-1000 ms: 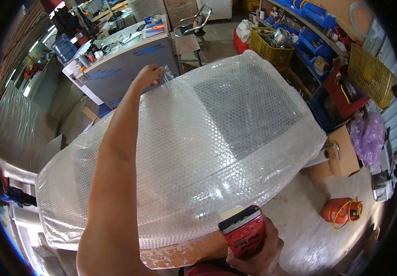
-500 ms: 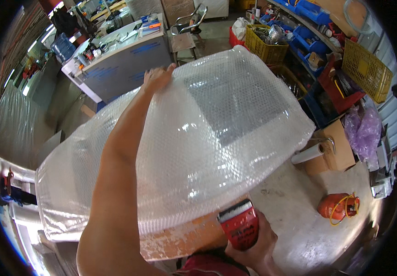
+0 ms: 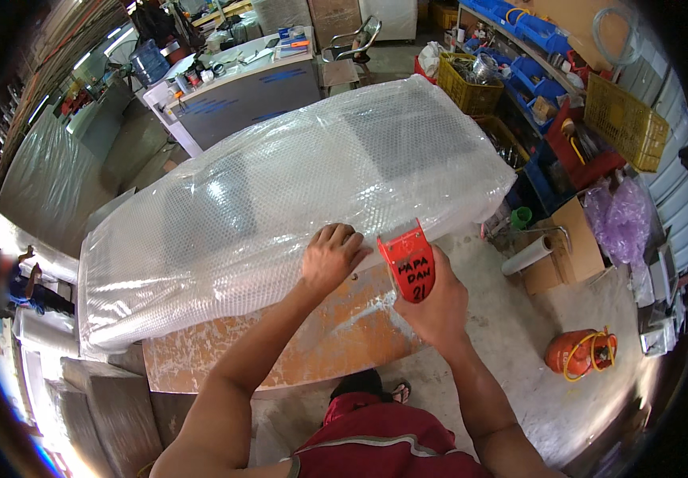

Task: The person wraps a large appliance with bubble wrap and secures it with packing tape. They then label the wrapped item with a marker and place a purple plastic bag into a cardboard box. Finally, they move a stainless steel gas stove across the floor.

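Half-curled, hold unclear, the left hand (image 3: 331, 256) likely steadies the bubble-wrapped package (image 3: 296, 179) near the worktop (image 3: 272, 349) edge; right hand (image 3: 440, 309) clasps a tape dispenser (image 3: 405, 248).

Fairly bright light overall. White glints dot bubble wrap (image 3: 296, 199) on counter (image 3: 340, 338); pale sheen on floor (image 3: 511, 398) beyond counter's right edge. Glare washes out view's lower left rim. Fisheye bows counter's near edge; corners fall black.

Remotely, I look into a workshop: beyond the left fingers (image 3: 334, 233) stands a cluttered workbench (image 3: 256, 103); to their right, blue parts bins (image 3: 535, 36), a yellow crate (image 3: 471, 94), an orange gas cylinder (image 3: 566, 352).
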Motion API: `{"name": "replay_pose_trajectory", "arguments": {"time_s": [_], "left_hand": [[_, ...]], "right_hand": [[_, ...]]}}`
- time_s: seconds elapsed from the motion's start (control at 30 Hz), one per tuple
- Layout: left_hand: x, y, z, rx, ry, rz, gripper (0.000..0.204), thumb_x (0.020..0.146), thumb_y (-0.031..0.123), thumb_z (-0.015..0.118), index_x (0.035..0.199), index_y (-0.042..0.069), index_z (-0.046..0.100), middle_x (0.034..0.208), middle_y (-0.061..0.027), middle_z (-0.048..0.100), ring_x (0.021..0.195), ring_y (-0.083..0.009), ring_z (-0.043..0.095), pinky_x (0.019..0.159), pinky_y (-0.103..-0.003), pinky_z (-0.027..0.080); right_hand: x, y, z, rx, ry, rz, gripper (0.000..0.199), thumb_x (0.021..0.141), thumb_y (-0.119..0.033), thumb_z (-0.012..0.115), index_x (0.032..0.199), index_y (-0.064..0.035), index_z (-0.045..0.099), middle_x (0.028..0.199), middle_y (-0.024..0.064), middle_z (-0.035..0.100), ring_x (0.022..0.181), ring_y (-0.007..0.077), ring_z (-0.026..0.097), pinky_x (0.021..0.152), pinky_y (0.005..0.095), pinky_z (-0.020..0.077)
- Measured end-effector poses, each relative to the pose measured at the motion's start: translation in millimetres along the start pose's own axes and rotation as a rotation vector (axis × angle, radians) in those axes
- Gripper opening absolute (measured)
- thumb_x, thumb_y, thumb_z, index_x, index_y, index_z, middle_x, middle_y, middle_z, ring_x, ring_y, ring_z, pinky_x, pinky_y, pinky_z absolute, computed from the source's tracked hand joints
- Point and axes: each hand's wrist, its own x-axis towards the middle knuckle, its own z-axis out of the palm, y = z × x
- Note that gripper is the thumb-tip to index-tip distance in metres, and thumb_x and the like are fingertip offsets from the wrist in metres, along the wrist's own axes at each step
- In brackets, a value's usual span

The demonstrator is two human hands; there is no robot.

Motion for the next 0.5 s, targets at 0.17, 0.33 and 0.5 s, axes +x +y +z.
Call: {"name": "replay_pose_trajectory", "arguments": {"time_s": [0.17, 0.33, 0.5], "left_hand": [[12.1, -4.1, 11.4, 0.012, -0.057, -0.202, 0.029, 0.100, 0.036, 0.067, 0.090, 0.009, 0.071, 0.096, -0.0123, 0.074, 0.094, -0.0357, 0.070, 0.084, -0.050, 0.054], [30.4, 1.1, 7.5, -0.077, -0.196, -0.501, 0.040, 0.102, 0.044, 0.059, 0.096, 0.007, 0.073, 0.091, -0.0191, 0.074, 0.091, -0.0433, 0.070, 0.086, -0.053, 0.053], [42.0, 2.2, 6.2, -0.112, -0.284, -0.567, 0.039, 0.098, 0.042, 0.060, 0.097, 0.007, 0.077, 0.101, -0.0215, 0.076, 0.098, -0.0425, 0.072, 0.088, -0.052, 0.055]], "right_hand": [[-20.2, 2.1, -1.1, 0.018, -0.043, 0.033, 0.081, 0.067, -0.014, 0.083, 0.142, -0.0105, 0.052, 0.116, 0.0152, 0.072, 0.105, 0.0363, 0.072, 0.090, 0.0449, 0.0572], [-43.8, 27.9, 1.5, -0.061, -0.062, 0.067, 0.081, 0.067, -0.018, 0.083, 0.141, -0.0106, 0.052, 0.115, 0.0150, 0.072, 0.104, 0.0365, 0.072, 0.088, 0.0459, 0.0577], [-65.8, 40.7, 10.9, -0.051, -0.078, 0.098, 0.081, 0.067, -0.020, 0.084, 0.140, -0.0108, 0.052, 0.114, 0.0145, 0.072, 0.101, 0.0361, 0.072, 0.086, 0.0463, 0.0582]]}}
